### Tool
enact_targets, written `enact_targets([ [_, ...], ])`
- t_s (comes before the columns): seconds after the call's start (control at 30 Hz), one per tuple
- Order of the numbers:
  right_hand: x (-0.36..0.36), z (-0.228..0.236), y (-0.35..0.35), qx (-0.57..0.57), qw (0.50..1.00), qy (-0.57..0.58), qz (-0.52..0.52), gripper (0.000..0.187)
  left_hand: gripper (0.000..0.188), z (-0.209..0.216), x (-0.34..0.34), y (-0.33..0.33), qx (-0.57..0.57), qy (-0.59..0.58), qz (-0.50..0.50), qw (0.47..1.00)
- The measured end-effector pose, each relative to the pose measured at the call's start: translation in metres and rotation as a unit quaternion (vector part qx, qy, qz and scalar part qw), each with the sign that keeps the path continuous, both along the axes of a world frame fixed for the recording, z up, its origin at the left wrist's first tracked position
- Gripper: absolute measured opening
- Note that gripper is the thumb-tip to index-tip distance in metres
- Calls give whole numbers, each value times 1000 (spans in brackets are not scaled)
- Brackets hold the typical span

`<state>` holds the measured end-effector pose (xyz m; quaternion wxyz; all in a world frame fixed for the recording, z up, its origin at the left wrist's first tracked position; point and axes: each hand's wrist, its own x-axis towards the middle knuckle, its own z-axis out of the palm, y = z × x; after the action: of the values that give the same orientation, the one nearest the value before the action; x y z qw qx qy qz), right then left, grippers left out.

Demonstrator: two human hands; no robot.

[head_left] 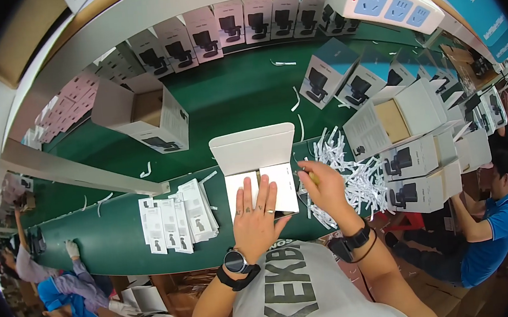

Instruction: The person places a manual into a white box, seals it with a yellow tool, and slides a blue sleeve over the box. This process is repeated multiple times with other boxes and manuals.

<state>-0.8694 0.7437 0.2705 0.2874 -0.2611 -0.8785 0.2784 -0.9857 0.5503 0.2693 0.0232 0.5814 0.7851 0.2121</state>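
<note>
Directly in front of me a white box (253,149) stands with its lid flap raised at the back. My left hand (255,210) lies flat over the box's inner white flaps, fingers stretched out and pressing on them. Just right of the box, my right hand (325,187) is closed round a small tool with a yellow handle (313,178); its exact kind is hard to make out. White shredded paper strips (363,178) are heaped beside that hand. Left of the box lie stacks of printed leaflets (196,210).
On the green table (224,100) an opened box (162,121) stands at the far left. More open boxes (420,170) crowd the right side. A row of closed boxes (256,21) lines the back, below a power strip (395,4). Co-workers (493,227) sit on both sides.
</note>
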Motion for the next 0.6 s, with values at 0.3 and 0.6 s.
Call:
enact_targets([
  [0.3,-8,2,1,25,998,-33,-43,13,87,-2,6,5,17,3,14,1000],
  [0.6,-8,11,-3,-27,1000,6,-15,13,87,-4,8,6,16,11,14,1000],
])
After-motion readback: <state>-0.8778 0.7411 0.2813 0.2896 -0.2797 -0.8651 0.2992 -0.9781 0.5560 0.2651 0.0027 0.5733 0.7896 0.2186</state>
